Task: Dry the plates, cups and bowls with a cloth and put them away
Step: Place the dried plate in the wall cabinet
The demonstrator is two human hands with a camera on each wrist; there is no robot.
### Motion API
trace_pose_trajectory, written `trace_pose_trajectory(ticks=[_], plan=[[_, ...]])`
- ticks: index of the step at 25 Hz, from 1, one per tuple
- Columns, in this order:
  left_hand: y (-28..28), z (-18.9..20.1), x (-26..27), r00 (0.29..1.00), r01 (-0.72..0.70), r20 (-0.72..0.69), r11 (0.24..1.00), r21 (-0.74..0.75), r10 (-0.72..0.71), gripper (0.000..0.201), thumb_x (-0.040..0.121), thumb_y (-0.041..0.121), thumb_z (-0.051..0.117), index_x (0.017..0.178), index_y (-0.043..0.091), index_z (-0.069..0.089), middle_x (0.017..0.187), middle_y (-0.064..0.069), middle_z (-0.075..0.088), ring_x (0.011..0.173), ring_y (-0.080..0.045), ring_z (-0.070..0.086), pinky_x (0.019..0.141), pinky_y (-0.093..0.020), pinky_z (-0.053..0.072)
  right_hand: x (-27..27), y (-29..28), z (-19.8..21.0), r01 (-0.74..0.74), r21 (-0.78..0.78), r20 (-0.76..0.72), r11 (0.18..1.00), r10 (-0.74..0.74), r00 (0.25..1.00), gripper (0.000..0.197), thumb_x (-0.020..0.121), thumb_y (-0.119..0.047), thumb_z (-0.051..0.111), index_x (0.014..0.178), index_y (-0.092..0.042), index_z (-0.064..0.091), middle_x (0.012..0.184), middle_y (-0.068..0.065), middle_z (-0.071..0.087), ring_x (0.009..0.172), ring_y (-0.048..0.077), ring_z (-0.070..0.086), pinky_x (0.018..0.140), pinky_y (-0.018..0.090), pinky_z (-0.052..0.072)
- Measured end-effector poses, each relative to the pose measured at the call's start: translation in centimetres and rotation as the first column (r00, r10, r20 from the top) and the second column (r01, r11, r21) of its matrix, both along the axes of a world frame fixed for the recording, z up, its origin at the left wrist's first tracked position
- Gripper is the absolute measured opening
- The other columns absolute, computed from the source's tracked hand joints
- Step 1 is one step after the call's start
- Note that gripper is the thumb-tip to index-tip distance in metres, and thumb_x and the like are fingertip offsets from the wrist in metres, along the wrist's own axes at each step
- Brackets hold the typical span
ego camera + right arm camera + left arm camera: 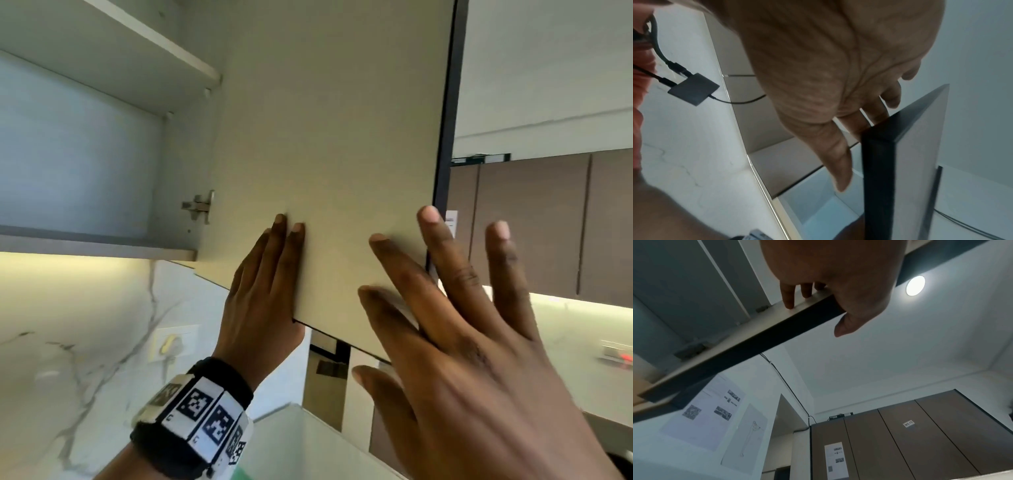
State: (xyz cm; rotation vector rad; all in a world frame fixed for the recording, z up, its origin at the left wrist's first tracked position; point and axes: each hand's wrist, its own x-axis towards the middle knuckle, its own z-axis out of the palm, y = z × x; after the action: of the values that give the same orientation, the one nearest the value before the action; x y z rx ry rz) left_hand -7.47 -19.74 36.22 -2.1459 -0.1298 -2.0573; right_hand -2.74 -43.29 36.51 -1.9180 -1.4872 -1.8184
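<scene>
You are looking at a door (329,137) showing a matt, smooth beige inner face and a dark matt edge. The hinge (199,205) is gleaming as bare metal. The wall (85,325) is showing glossy white marble veining. The far cabinets (534,222) are wearing a matt brown finish, with paper labels stuck on.

Open wall cupboard (78,154), pale shelves bare, beige cupboard door (325,137) swung out, dark-edged

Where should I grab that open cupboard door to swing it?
Probably by the cupboard door's bottom free corner, away from the hinge, coming from below. There is no handle in view; the left hand grips that bottom edge, fingers inside, thumb outside.
</scene>
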Motion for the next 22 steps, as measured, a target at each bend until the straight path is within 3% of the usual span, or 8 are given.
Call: trace_pose_trajectory(ticks=[1,2,3,7,9,12,17,22], plan=[[0.2,-0.3,1.0,0.999,-0.033,-0.018,0.999,0.025,0.033,0.085,0.076,0.016,0.065,0.149,0.008,0.022,0.154,-0.02,0.033,0.138,-0.039,0.039,0.101,-0.054,0.047,0.1,-0.9,0.3,-0.05,0.08,0.046,0.996,0.047,0.998,0.049,0.076,-0.04,0.054,0.109,-0.007,0.071,0.146,0.016,0.044,0.144,0.039,0.018,0.115,0.06,0.005],[0.4,-0.3,1.9,0.996,-0.076,-0.048,0.996,0.037,0.078,0.087,0.076,0.013,0.067,0.15,0.009,0.021,0.154,-0.02,0.032,0.139,-0.039,0.038,0.1,-0.054,0.048,-1.5,1.0,1.4,-0.056,0.05,0.011,0.997,0.055,0.998,0.051,0.075,-0.038,0.059,0.114,-0.006,0.068,0.147,0.017,0.043,0.144,0.039,0.019,0.115,0.06,0.007],[0.7,-0.3,3.0,0.987,-0.139,-0.072,0.988,0.067,0.144,0.091,0.076,0.012,0.071,0.151,0.01,0.02,0.155,-0.02,0.031,0.139,-0.039,0.038,0.098,-0.055,0.049,-0.4,2.1,1.4,-0.022,0.036,0.041,0.999,0.021,0.999,0.055,0.073,-0.035,0.065,0.12,-0.006,0.065,0.147,0.017,0.042,0.144,0.039,0.021,0.115,0.059,0.009],[0.2,0.0,6.6,0.944,-0.23,-0.228,0.972,0.056,0.236,0.094,0.08,0.016,0.07,0.155,0.012,0.012,0.158,-0.021,0.024,0.138,-0.042,0.037,0.094,-0.057,0.049,5.0,5.9,1.0,0.169,-0.01,-0.14,0.986,-0.169,0.976,0.081,0.062,-0.03,0.082,0.134,-0.006,0.054,0.15,0.02,0.037,0.142,0.04,0.027,0.113,0.055,0.015],[0.1,0.0,7.5,0.933,-0.26,-0.245,0.965,0.044,0.262,0.093,0.08,0.013,0.067,0.155,0.012,0.012,0.158,-0.021,0.023,0.138,-0.043,0.037,0.095,-0.059,0.048,6.9,7.6,0.5,0.2,-0.04,-0.173,0.979,-0.204,0.964,0.084,0.063,-0.03,0.081,0.138,-0.007,0.05,0.151,0.02,0.034,0.142,0.041,0.025,0.112,0.056,0.016],[0.0,-0.1,8.3,0.928,-0.279,-0.249,0.96,0.03,0.277,0.099,0.075,0.011,0.073,0.154,0.012,0.013,0.158,-0.021,0.022,0.139,-0.044,0.035,0.098,-0.06,0.045,9.3,8.4,0.0,0.179,0.043,-0.096,0.983,-0.174,0.98,0.08,0.071,-0.024,0.076,0.142,-0.008,0.044,0.154,0.019,0.029,0.145,0.039,0.019,0.114,0.056,0.016],[0.5,-0.6,8.3,0.932,-0.258,-0.259,0.966,0.023,0.255,0.104,0.072,0.009,0.078,0.154,0.014,0.015,0.16,-0.018,0.02,0.142,-0.039,0.032,0.105,-0.056,0.042,10.3,8.9,-0.2,0.115,0.134,-0.057,0.984,-0.109,0.992,0.064,0.077,-0.014,0.068,0.138,-0.007,0.05,0.153,0.018,0.034,0.144,0.04,0.022,0.115,0.059,0.017],[0.2,-6.1,3.4,0.933,-0.205,-0.328,0.967,-0.151,0.146,0.078,0.075,0.007,0.071,0.146,0.013,0.039,0.16,-0.017,0.02,0.136,-0.038,0.04,0.103,-0.048,0.043,8.6,10.3,-2.0,0.099,0.15,-0.23,0.984,-0.063,0.971,0.064,0.081,-0.035,0.061,0.139,-0.012,0.048,0.157,0.016,0.025,0.146,0.04,0.014,0.114,0.063,0.004]])
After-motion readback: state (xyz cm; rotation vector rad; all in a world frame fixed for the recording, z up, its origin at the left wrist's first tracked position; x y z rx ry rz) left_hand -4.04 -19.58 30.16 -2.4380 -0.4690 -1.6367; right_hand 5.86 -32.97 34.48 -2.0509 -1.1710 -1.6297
